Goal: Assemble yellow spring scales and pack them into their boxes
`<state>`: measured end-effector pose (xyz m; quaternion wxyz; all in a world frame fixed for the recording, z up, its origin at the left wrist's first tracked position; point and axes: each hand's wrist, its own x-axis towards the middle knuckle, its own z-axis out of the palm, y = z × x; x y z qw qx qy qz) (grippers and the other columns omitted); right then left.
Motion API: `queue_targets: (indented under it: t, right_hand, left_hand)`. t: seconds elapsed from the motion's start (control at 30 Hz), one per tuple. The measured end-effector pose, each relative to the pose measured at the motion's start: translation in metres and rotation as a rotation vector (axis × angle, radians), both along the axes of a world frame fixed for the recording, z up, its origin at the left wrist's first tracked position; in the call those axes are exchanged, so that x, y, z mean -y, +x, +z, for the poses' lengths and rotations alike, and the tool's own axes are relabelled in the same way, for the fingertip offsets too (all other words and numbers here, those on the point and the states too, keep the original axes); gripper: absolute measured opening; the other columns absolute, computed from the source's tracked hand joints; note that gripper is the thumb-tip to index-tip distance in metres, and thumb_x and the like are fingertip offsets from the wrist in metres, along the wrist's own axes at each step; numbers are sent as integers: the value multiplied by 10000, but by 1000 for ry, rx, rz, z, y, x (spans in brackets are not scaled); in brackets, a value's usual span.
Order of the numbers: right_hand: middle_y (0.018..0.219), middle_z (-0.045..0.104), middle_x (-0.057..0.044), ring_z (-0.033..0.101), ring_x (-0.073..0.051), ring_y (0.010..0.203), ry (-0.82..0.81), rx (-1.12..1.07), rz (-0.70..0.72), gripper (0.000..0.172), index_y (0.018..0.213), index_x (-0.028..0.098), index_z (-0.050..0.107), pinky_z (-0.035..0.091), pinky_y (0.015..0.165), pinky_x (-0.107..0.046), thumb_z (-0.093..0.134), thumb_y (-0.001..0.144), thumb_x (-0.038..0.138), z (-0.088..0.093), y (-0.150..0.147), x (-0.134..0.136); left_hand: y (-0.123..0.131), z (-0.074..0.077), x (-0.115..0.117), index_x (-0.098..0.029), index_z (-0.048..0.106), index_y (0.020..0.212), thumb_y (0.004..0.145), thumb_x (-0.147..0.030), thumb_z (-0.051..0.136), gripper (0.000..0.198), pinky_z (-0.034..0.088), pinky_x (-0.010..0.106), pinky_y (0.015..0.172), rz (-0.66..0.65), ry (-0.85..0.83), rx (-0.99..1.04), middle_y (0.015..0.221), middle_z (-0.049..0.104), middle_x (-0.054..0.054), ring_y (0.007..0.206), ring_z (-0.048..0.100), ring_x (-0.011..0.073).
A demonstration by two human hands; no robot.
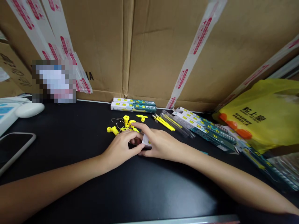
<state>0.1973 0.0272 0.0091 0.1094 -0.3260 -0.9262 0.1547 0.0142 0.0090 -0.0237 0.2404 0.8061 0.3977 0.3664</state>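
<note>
At the middle of the black table [149, 193], one small carton [146, 140] is clasped by the right hand [161, 143]; the left hand [121, 143] is curled against its end, and whether anything is gripped there cannot be told. Just beyond, at least six yellow parts [126, 119] are scattered. Two flat cartons [133, 107] are laid side by side behind. To the right, two yellow rods [167, 123] are set near clear tubes [187, 133], partly overlapped. Three orange pieces [244, 133] are seen through one yellow bag [268, 105].
</note>
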Motion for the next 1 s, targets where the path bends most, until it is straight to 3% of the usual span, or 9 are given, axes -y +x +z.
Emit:
queue_targets:
  t: [0.13, 0.23, 0.4, 0.5, 0.6, 0.7, 0.77, 0.87, 1.0]
  right_hand:
    - [975, 707, -76, 679, -222, 774, 97, 100, -162, 601, 1352, 171, 339, 419, 612, -267, 608, 838, 324, 2, 3, 0]
    - [937, 714, -89, 676, -232, 734, 218, 251, -293, 389, 1093, 167, 509, 350, 546, -263, 548, 875, 488, -1, 18, 1]
    - [799, 698, -72, 665, -216, 682, 394, 376, -387, 460, 879, 177, 533, 287, 502, -265, 429, 896, 624, -19, 59, 11]
    - [722, 677, -70, 659, -211, 638, 510, 340, -416, 517, 801, 174, 541, 297, 495, -269, 413, 880, 668, -29, 71, 14]
    - [662, 659, -62, 649, -201, 593, 603, 270, -399, 529, 813, 164, 574, 332, 500, -274, 412, 883, 663, -32, 74, 12]
    - [765, 697, -81, 678, -206, 673, 626, 193, -351, 509, 939, 145, 605, 415, 566, -276, 446, 887, 625, -33, 83, 7]
    - [811, 705, -86, 691, -211, 722, 616, 178, -358, 460, 973, 142, 606, 450, 607, -279, 472, 897, 575, -34, 95, 5]
    - [815, 704, -78, 695, -209, 721, 598, 184, -376, 384, 903, 157, 599, 470, 606, -281, 482, 908, 523, -37, 111, 3]
    - [808, 702, -74, 695, -207, 702, 622, 140, -360, 350, 881, 166, 582, 485, 597, -282, 509, 900, 508, -40, 115, 6]
  left_hand:
    - [-9, -4, -9, -183, 661, 805, 879, -207, 575, 116, 476, 283, 727, -4, 73, -27, 780, 654, 4, 763, 583, 151]
    - [-18, -7, -19, -178, 656, 889, 908, -206, 537, 123, 500, 297, 797, 23, 141, 9, 950, 644, 42, 916, 603, 164]
    - [-25, -12, -30, -171, 641, 930, 932, -174, 494, 147, 407, 380, 1050, -26, 174, -36, 1296, 550, 101, 1246, 499, 200]
    - [-21, -13, -30, -177, 627, 941, 947, -158, 455, 173, 440, 362, 1017, -62, 150, -38, 1256, 601, 84, 1178, 562, 179]
    - [-19, -10, -28, -177, 604, 916, 937, -134, 457, 154, 481, 334, 943, 4, 190, 30, 1132, 656, 68, 1084, 607, 170]
    - [-22, -7, -30, -185, 594, 916, 932, -154, 484, 115, 495, 311, 900, 16, 153, 61, 1081, 665, 55, 1053, 620, 165]
    - [-27, -6, -35, -185, 572, 934, 933, -171, 493, 81, 512, 285, 831, 123, 118, 145, 1013, 672, 43, 983, 642, 152]
    - [-33, -6, -39, -186, 574, 929, 921, -177, 512, 62, 495, 305, 887, 154, 131, 131, 1037, 662, 43, 1024, 627, 159]
    - [-30, -6, -32, -196, 542, 1006, 902, -183, 535, 105, 431, 353, 1021, 17, 126, 38, 1178, 630, 58, 1165, 572, 172]
